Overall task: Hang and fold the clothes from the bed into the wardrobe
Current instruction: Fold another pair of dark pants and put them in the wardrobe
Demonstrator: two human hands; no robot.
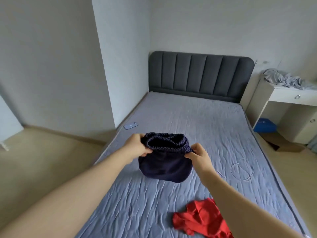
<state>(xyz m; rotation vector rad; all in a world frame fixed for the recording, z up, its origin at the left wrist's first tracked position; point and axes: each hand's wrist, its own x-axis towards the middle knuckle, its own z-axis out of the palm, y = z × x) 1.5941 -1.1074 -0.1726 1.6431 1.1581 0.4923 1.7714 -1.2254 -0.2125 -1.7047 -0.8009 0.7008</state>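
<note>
2 bare arms reached forward from the near left and near right; the left hand and right hand were level, fingers curled, each pinching 1 side of a navy garment.

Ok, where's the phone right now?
In the head view, the phone lies on the left edge of the bed, just beyond the left hand and the navy garment.
</note>
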